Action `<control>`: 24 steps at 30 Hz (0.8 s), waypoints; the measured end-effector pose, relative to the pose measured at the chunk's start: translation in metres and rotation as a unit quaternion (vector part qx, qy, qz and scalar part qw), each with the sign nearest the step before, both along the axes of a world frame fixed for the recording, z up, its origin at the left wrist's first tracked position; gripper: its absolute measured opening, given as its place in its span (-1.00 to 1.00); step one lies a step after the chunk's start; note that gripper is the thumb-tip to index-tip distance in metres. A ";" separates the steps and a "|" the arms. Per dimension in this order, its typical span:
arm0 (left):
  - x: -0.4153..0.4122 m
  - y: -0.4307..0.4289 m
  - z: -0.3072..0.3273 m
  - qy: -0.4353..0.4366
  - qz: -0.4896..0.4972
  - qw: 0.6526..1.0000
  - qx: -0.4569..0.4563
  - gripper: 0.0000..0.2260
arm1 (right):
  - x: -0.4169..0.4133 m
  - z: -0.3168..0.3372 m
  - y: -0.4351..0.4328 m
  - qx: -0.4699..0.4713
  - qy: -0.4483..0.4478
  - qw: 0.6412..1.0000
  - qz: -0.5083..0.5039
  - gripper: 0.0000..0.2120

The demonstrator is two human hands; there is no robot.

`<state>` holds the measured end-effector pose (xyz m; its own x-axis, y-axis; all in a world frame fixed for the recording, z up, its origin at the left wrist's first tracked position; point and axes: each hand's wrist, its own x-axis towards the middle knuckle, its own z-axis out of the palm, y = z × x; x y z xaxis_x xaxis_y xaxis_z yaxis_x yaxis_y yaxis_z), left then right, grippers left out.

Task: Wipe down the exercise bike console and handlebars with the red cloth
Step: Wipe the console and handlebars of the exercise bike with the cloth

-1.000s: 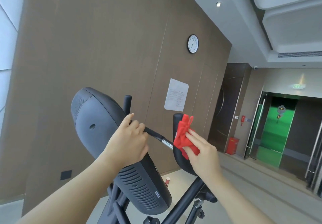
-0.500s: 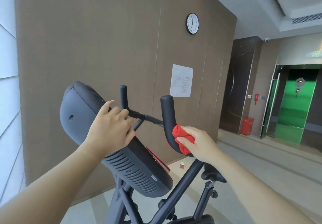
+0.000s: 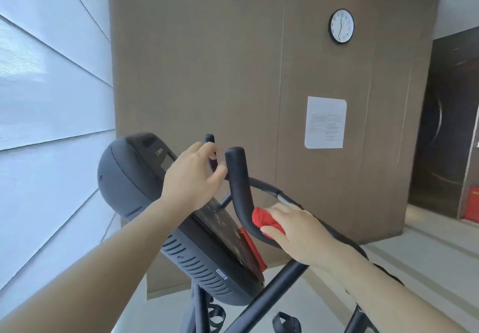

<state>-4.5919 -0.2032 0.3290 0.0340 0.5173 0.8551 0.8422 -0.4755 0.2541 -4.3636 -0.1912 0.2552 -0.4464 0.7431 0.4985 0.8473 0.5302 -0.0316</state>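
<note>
The exercise bike's dark grey console tilts toward me at the centre left, its glossy screen face partly hidden behind my left hand. My left hand curls around the far black handlebar post. The near curved black handlebar rises just right of it. My right hand presses the bunched red cloth against the lower bend of this near handlebar. Most of the cloth is covered by my fingers.
The black bike frame tubes run down below the console. A brown panel wall with a round clock and a white paper notice stands close behind. A pale ribbed wall is at the left, a dark doorway at the right.
My right hand slid the red cloth down the near handlebar from its top to its lower bend. My left hand moved from the crossbar to the far post. The view turned left.
</note>
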 end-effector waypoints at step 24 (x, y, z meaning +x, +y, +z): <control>0.030 0.000 -0.014 0.068 0.026 0.997 -0.036 -0.58 | 0.001 0.004 0.019 -0.079 0.184 0.964 0.175 -0.70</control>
<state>-4.5618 -0.2035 0.3148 0.1190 0.5811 0.8051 0.8943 -0.4150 0.1674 -4.3630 -0.1724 0.2596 -0.4988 0.6587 0.5632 0.5336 0.7455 -0.3994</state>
